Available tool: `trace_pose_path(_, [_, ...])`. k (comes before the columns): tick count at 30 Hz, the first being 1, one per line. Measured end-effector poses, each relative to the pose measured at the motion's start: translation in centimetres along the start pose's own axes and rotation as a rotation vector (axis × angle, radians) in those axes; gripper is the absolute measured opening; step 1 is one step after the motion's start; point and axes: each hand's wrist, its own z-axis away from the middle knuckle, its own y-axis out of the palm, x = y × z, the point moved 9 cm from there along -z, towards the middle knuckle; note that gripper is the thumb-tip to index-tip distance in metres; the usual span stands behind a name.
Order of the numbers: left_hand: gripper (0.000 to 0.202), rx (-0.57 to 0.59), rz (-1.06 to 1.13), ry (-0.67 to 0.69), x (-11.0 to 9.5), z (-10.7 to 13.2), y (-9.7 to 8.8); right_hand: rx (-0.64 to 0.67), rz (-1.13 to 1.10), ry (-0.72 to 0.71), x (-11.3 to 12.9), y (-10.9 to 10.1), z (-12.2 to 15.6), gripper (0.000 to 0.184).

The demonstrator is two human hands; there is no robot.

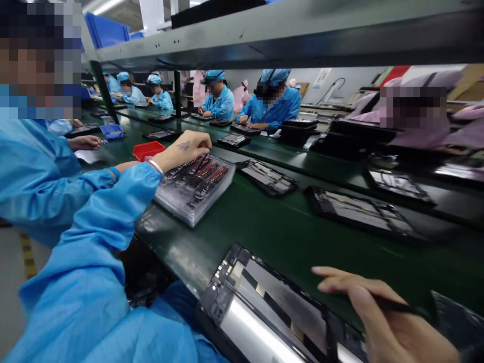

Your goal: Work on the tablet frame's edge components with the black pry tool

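Observation:
My left hand reaches out over a stack of clear plastic trays. Its fingers pinch a thin dark piece above the top tray, whose pockets hold several small black-and-red parts. Whether that piece is a tool or a part, I cannot tell. At the lower right, my right hand hovers by the near corner of an opened tablet, index finger stretched out. A slim dark tool lies in its grip, mostly hidden by the hand. The tablet's inside faces up, with silver battery surfaces and black ribbon cables.
More opened tablets lie along the green bench. Behind the trays is a red bin. A co-worker in a blue smock sits close on my left. A metal shelf crosses overhead. Other workers sit across the line.

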Motion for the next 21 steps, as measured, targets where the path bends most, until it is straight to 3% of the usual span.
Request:
trace_pose_path(3, [0.012,-0.288,-0.068,0.338,-10.4,4.8,-1.6,0.308,-0.379,0.267,1.9,5.5,0.2,0.036])
trace_pose_path(5, [0.020,-0.378,-0.168,0.637,-17.5,9.2,-0.4,0.473,-0.617,0.435,3.3,9.1,1.1,0.038])
trace_pose_path(6, [0.019,-0.412,-0.213,0.805,-20.4,11.6,0.5,0.501,-0.710,0.475,4.0,10.2,1.4,0.039])
trace_pose_path(8, [0.019,-0.443,-0.253,1.041,-23.8,15.5,2.4,0.465,-0.845,0.525,4.5,11.1,1.7,0.040])
trace_pose_path(10, [0.016,-0.442,-0.235,1.131,-24.7,17.2,3.7,0.372,-0.900,0.555,4.1,10.8,1.9,0.035])
trace_pose_path(14, [0.016,-0.381,-0.192,1.141,-24.1,17.5,5.2,0.282,-0.888,0.545,3.2,9.7,1.8,0.026])
trace_pose_path(21, [0.017,-0.354,-0.191,1.141,-24.6,17.8,5.6,0.216,-0.811,0.487,2.9,9.1,1.2,0.028])
